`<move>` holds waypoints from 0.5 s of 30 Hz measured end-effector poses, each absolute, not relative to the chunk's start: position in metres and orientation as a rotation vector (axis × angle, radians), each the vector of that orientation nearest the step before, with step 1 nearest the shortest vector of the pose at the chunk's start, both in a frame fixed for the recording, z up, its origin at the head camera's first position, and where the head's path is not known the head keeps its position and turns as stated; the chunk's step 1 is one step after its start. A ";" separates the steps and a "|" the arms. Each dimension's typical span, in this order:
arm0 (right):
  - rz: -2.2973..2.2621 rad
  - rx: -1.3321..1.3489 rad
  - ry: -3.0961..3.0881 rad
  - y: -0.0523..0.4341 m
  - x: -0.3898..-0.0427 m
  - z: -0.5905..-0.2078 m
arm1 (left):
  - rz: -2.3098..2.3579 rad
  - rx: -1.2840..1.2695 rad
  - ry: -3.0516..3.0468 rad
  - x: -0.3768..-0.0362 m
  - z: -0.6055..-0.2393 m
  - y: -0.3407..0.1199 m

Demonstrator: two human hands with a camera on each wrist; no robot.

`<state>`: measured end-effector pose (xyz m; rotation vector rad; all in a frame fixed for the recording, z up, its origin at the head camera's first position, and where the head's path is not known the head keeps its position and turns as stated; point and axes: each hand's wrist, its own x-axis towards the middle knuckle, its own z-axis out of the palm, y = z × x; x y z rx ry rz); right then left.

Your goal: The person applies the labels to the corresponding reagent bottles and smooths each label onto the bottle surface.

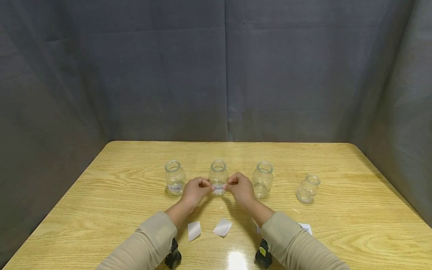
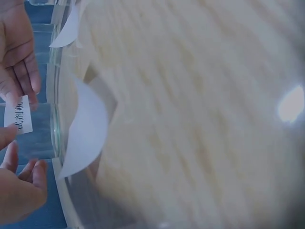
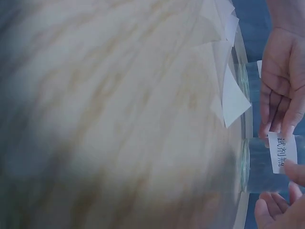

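A clear glass jar stands upright between my two hands, with a white label bearing handwriting across its lower front. My left hand pinches the label's left end, thumb in front. At the other end, my right hand does likewise. In the left wrist view the label lies in front of the glass with both thumbs at its edges. The right wrist view shows the same label against the jar; whether it sticks to the glass I cannot tell.
To the left stands a jar with a similar label. An unlabelled jar is right of my hands, and a smaller-looking jar farther right. Nearer me lie paper pieces and a written slip, partly behind my right sleeve.
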<state>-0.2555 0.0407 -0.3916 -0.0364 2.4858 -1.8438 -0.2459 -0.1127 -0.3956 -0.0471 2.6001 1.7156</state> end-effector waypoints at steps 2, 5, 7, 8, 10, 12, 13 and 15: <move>-1.846 -0.044 2.466 0.041 -0.256 -0.391 | 1.710 -0.060 2.598 -0.247 -0.395 -0.113; -1.820 -0.066 2.451 0.043 -0.257 -0.390 | 1.702 -0.057 2.589 -0.250 -0.394 -0.113; -1.767 -0.108 2.483 0.044 -0.257 -0.390 | 1.675 -0.042 2.590 -0.252 -0.393 -0.114; -1.725 -0.127 2.517 0.044 -0.258 -0.390 | 1.661 -0.028 2.596 -0.253 -0.393 -0.114; -1.654 -0.157 2.570 0.045 -0.258 -0.389 | 1.613 -0.001 2.619 -0.254 -0.392 -0.115; -1.612 -0.175 2.605 0.045 -0.259 -0.389 | 1.556 0.029 2.654 -0.255 -0.391 -0.116; -1.598 -0.178 2.615 0.045 -0.259 -0.388 | 1.540 0.038 2.663 -0.255 -0.391 -0.116; -1.582 -0.187 2.620 0.046 -0.260 -0.388 | 1.518 0.056 2.677 -0.256 -0.390 -0.116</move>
